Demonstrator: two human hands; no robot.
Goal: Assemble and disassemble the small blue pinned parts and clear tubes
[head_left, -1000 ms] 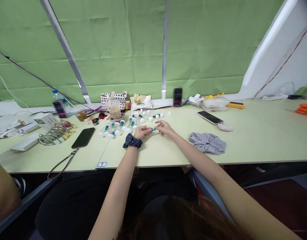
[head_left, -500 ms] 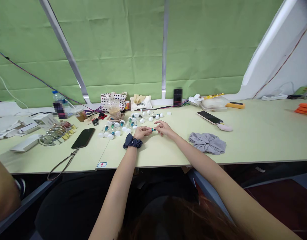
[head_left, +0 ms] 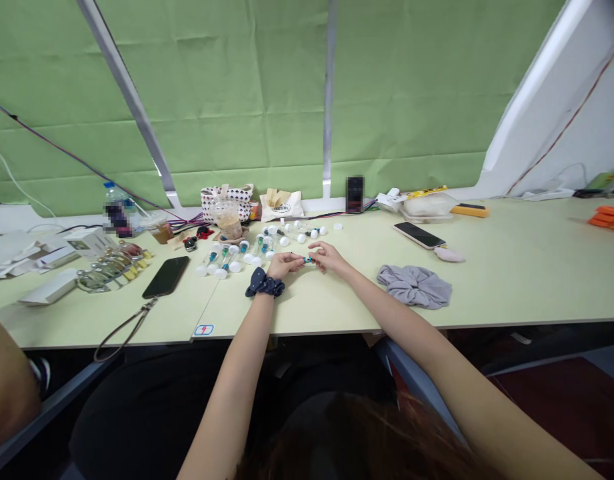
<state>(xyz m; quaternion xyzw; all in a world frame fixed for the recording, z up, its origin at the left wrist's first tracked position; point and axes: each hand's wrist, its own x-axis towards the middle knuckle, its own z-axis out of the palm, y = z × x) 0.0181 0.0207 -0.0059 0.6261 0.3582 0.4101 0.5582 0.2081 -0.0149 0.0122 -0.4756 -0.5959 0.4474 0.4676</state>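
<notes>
Both my hands meet over the pale green table [head_left: 511,280], pinching a small clear vial with a teal part [head_left: 307,259] between them. My left hand [head_left: 283,264] grips its left end, fingers curled; a dark blue scrunchie [head_left: 265,284] sits on that wrist. My right hand [head_left: 328,256] holds the right end with closed fingertips. Just behind lie several more clear vials with white caps [head_left: 231,257], in a row and scattered.
A black phone with a strap [head_left: 167,276] lies left, a second phone [head_left: 419,235] right, a grey cloth [head_left: 415,285] beside my right forearm. Bags, a cup, a bottle and boxes line the back edge. Another person's arm [head_left: 7,387] shows at far left.
</notes>
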